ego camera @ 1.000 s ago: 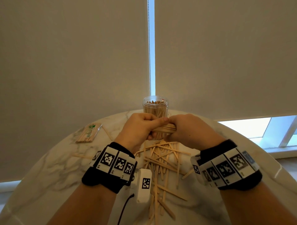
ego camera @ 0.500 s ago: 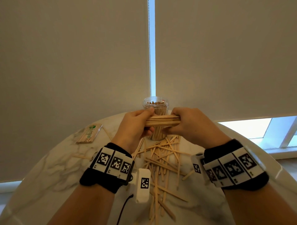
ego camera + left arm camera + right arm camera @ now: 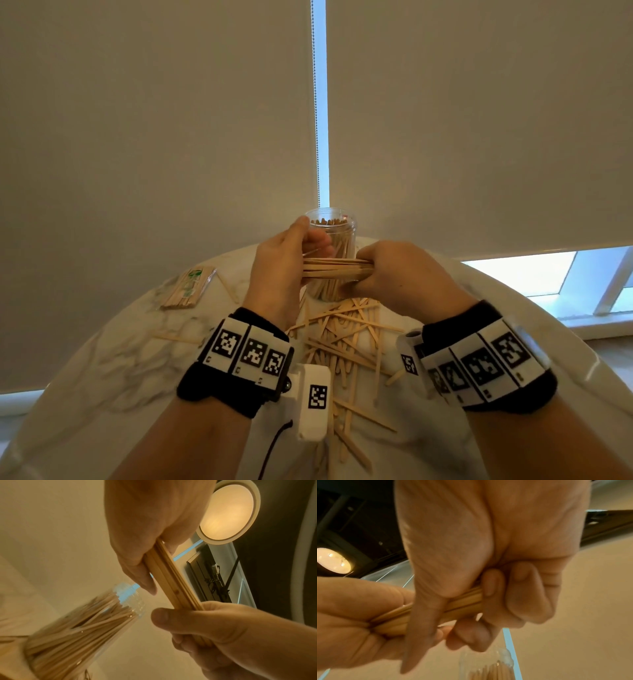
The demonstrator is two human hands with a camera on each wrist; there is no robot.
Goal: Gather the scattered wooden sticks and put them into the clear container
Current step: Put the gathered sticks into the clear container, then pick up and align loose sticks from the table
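Bundle of wooden sticks (image 3: 334, 268): pale, flat, thin strips, aligned, held level in front of the clear container (image 3: 334, 260). Right hand (image 3: 399, 277) clenched round one end; left hand (image 3: 284, 263) presses the other end, fingers fairly straight. Container upright at 12 o'clock near the far rim of the marble table (image 3: 113, 356), already packed with sticks. Loose sticks (image 3: 346, 339) spread toward 6 o'clock. Wrapped stick packet (image 3: 188, 287) at 10 o'clock.
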